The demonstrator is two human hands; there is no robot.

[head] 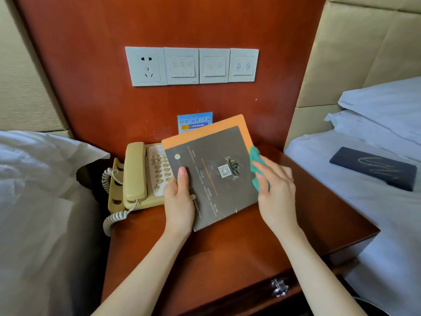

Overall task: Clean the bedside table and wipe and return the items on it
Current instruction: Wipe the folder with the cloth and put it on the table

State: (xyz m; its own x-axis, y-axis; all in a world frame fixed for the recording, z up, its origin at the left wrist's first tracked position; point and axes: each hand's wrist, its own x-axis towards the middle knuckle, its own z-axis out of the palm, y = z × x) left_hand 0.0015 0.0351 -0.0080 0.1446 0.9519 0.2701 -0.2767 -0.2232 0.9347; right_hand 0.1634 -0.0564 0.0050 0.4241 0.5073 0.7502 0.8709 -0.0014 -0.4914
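My left hand (178,199) grips the lower left edge of a dark grey booklet (214,179), thumb on its cover. An orange folder (230,126) sits behind the booklet, and both are held tilted above the brown wooden bedside table (227,247). My right hand (275,190) holds a crumpled green cloth (256,160) against the booklet's right edge. A beige corded telephone (139,176) stands on the table's left side.
A blue notice card (194,122) leans on the wood wall panel under a row of switches and a socket (191,66). Beds with white linen flank the table; a dark folder (373,168) lies on the right bed. A metal drawer handle (279,288) shows in front.
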